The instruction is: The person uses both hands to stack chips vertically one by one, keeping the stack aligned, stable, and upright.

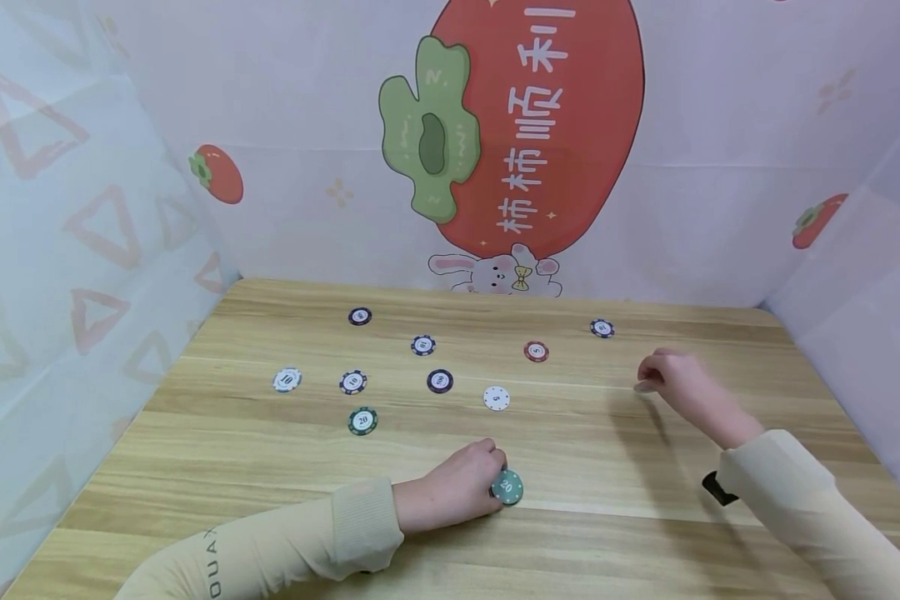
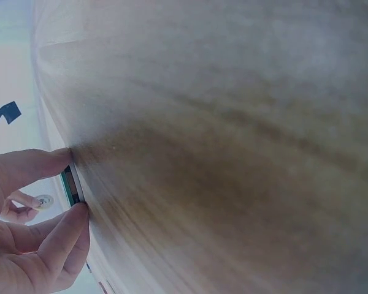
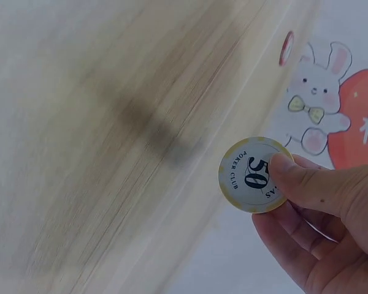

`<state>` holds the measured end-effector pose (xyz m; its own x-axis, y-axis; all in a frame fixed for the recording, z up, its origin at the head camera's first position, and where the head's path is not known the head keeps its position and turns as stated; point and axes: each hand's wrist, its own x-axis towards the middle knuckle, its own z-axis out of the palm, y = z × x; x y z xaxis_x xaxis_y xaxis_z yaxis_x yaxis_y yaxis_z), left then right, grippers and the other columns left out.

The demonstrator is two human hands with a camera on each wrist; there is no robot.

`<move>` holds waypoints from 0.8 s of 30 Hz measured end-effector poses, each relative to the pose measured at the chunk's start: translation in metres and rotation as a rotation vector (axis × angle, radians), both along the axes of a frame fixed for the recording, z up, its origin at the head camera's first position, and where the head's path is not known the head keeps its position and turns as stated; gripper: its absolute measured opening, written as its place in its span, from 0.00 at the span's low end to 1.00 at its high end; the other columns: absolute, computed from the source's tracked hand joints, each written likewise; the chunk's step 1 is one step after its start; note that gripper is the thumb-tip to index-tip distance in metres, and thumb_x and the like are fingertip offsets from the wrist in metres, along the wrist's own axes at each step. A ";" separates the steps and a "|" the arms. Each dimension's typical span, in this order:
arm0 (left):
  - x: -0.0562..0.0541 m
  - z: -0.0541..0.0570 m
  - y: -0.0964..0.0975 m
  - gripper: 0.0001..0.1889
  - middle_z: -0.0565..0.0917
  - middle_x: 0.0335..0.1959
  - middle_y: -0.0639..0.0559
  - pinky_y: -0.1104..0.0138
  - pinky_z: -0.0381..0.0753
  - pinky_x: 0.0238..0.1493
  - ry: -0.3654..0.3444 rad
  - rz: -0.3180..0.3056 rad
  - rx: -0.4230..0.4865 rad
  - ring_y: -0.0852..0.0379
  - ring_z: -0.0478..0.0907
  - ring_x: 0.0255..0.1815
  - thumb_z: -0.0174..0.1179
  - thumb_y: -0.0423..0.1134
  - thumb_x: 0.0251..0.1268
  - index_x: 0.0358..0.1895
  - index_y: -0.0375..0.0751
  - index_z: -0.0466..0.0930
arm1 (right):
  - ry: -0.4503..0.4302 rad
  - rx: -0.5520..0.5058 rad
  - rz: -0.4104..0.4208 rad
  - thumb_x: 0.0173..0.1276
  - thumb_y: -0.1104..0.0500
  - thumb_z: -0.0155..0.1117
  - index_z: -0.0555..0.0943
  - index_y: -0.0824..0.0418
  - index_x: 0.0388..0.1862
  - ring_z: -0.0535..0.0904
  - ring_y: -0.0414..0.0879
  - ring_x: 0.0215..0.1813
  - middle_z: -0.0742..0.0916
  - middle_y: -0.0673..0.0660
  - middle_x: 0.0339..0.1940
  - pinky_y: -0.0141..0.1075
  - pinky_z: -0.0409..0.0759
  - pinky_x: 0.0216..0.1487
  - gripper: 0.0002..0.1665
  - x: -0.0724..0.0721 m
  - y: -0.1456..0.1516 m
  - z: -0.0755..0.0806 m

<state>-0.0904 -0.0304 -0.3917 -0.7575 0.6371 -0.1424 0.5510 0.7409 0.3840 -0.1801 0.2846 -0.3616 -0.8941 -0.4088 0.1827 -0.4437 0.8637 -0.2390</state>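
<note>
Table [image 1: 232, 467]: round chips [image 1: 440, 381] lie about
Left hand [image 1: 453, 487]: pinches green chip [image 1: 508, 487]
Right hand [image 1: 686, 392]: pinches yellow-edged chip [image 3: 248, 174]

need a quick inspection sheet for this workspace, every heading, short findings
surface: wood-grain table, with a shadow below the right arm
job's things: held green chip, marked 20; held yellow-edged chip, marked 50; nine loose chips lying flat and apart from each other, in mixed colours
clutter: nothing seen
left hand: pinches the held green chip by its edges
right hand: pinches the held yellow-edged chip, raised off the table
cables: nothing seen
surroundings: back wall printed with a large red fruit and a rabbit; pale walls at left and right
</note>
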 end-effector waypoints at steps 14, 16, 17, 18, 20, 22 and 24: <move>-0.001 0.000 -0.001 0.17 0.73 0.30 0.55 0.79 0.72 0.32 0.004 -0.002 0.004 0.67 0.69 0.29 0.70 0.37 0.43 0.39 0.36 0.78 | 0.052 -0.024 0.095 0.48 0.66 0.71 0.77 0.61 0.23 0.71 0.40 0.27 0.76 0.49 0.23 0.35 0.74 0.28 0.09 0.012 -0.033 -0.003; -0.001 0.000 -0.001 0.17 0.73 0.30 0.55 0.79 0.72 0.32 0.005 -0.004 0.005 0.68 0.69 0.29 0.69 0.37 0.43 0.39 0.36 0.78 | 0.047 -0.035 0.106 0.48 0.66 0.70 0.77 0.61 0.23 0.71 0.40 0.27 0.77 0.49 0.23 0.34 0.74 0.28 0.09 0.014 -0.037 -0.003; -0.001 0.000 -0.001 0.17 0.73 0.30 0.55 0.79 0.71 0.32 0.007 -0.005 0.005 0.68 0.68 0.29 0.69 0.37 0.43 0.39 0.36 0.78 | 0.042 -0.038 0.110 0.48 0.67 0.70 0.77 0.61 0.23 0.71 0.40 0.26 0.77 0.49 0.23 0.34 0.74 0.28 0.09 0.015 -0.039 -0.002; -0.001 0.000 -0.001 0.17 0.73 0.30 0.55 0.79 0.71 0.32 0.006 -0.005 0.006 0.68 0.68 0.29 0.69 0.37 0.43 0.39 0.36 0.78 | 0.034 -0.041 0.111 0.48 0.67 0.70 0.77 0.61 0.23 0.71 0.39 0.26 0.77 0.49 0.23 0.34 0.73 0.28 0.09 0.016 -0.041 -0.002; 0.000 0.000 -0.001 0.17 0.73 0.30 0.56 0.79 0.71 0.33 0.003 -0.002 0.007 0.68 0.68 0.29 0.69 0.37 0.43 0.39 0.36 0.78 | 0.020 -0.047 0.118 0.49 0.67 0.70 0.77 0.60 0.23 0.71 0.39 0.26 0.77 0.49 0.23 0.33 0.73 0.27 0.09 0.017 -0.045 -0.001; 0.000 0.000 -0.001 0.17 0.73 0.30 0.56 0.79 0.72 0.33 0.000 0.001 0.007 0.68 0.68 0.29 0.69 0.36 0.43 0.39 0.36 0.78 | 0.009 -0.050 0.130 0.49 0.67 0.70 0.77 0.60 0.23 0.71 0.39 0.26 0.76 0.48 0.23 0.33 0.73 0.27 0.09 0.018 -0.049 0.000; 0.000 0.001 -0.001 0.17 0.73 0.30 0.56 0.79 0.72 0.33 -0.003 0.004 0.008 0.68 0.68 0.29 0.69 0.37 0.43 0.39 0.36 0.78 | -0.002 -0.061 0.144 0.49 0.67 0.70 0.77 0.59 0.23 0.71 0.38 0.26 0.77 0.48 0.22 0.32 0.73 0.27 0.09 0.020 -0.053 0.001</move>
<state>-0.0904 -0.0311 -0.3911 -0.7595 0.6354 -0.1392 0.5472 0.7398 0.3914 -0.1605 0.2320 -0.3607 -0.8275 -0.5211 0.2090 -0.5614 0.7752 -0.2898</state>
